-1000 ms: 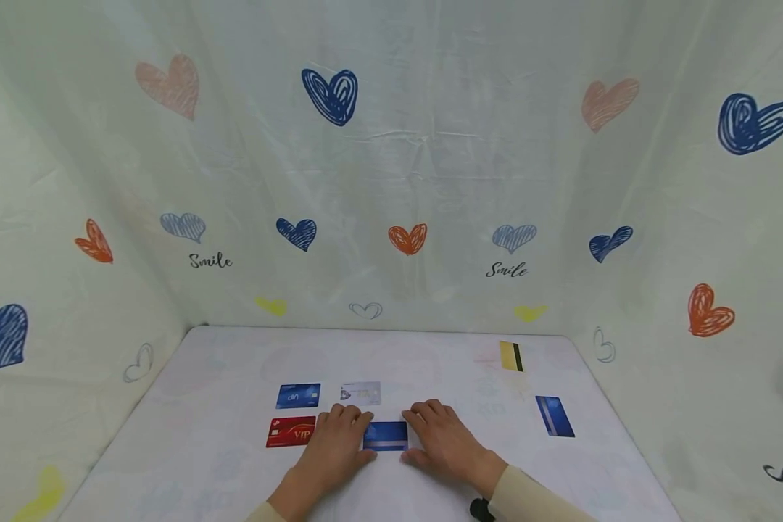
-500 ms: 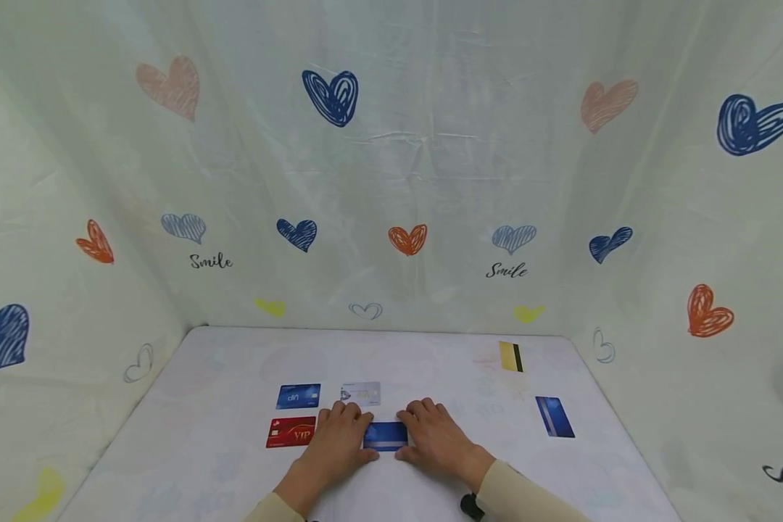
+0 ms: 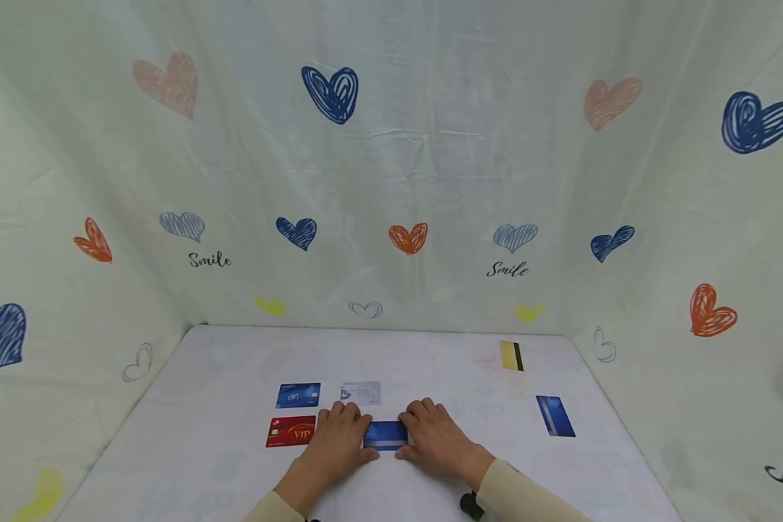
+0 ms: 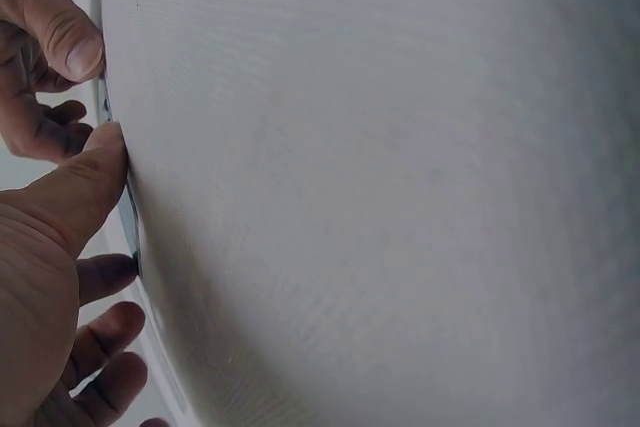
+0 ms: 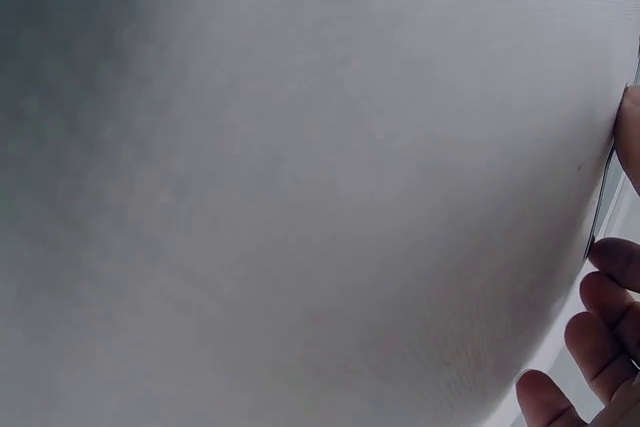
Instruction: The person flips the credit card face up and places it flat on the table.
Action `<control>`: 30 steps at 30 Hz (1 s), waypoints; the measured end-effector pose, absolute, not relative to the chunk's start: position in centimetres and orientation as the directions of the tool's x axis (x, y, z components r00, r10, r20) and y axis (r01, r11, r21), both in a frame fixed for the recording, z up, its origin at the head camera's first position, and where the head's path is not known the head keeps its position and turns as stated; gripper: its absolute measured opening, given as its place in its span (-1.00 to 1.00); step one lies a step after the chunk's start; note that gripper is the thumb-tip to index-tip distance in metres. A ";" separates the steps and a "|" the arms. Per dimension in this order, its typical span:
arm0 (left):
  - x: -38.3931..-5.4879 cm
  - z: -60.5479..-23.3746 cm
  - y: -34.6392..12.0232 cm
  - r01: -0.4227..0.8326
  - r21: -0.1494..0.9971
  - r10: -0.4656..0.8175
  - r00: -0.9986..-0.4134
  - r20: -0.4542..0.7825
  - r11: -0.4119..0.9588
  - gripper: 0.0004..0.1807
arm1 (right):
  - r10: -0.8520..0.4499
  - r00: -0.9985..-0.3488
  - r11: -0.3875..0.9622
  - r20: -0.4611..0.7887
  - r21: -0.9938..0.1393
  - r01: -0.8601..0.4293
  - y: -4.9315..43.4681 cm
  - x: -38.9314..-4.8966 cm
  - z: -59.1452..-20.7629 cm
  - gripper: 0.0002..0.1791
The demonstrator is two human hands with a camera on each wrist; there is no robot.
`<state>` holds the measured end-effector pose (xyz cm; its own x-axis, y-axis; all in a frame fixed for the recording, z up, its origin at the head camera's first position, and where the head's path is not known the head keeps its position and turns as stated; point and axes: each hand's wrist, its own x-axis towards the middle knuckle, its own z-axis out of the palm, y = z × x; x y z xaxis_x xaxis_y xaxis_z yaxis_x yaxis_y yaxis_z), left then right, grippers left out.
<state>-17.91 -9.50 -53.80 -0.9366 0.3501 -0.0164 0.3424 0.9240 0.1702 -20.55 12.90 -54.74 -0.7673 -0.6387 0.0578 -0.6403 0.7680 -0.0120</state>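
A blue bank card with a pale stripe (image 3: 386, 436) lies on the white table in the head view. My left hand (image 3: 335, 440) holds its left end, thumb at the near corner and index finger at the far one. At the other end my right hand (image 3: 438, 440) grips it the same way. In the left wrist view only the card's thin edge (image 4: 131, 215) shows between thumb and finger. Left of my left hand is a red VIP card (image 3: 291, 431), with a blue VIP card (image 3: 298, 396) behind it. A silver card (image 3: 360, 393) lies just beyond my left fingers.
At the back right of the table (image 3: 235, 355) lies a gold card with a dark stripe (image 3: 512, 356). Another blue striped card (image 3: 554, 416) sits tilted near the right edge. A heart-printed curtain (image 3: 365, 174) encloses the back and sides.
My right hand has shifted slightly left onto the blue striped card's right end, then stayed there. The left hand and the cards look unmoved.
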 end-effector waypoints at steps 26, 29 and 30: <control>-17.9 -53.8 -9.5 0.381 0.157 0.384 -0.923 0.013 0.911 -0.29 | -0.631 -0.772 0.762 0.077 -0.130 -0.635 12.4 -20.5 -54.7 -0.44; -18.0 -53.7 -9.6 0.392 0.149 0.394 -0.919 0.015 0.908 -0.27 | -0.633 -0.769 0.758 0.090 -0.133 -0.639 12.4 -20.4 -54.8 -0.44; -18.0 -53.8 -9.6 0.395 0.146 0.398 -0.917 0.014 0.907 -0.26 | -0.633 -0.769 0.757 0.093 -0.133 -0.640 12.4 -20.4 -54.7 -0.44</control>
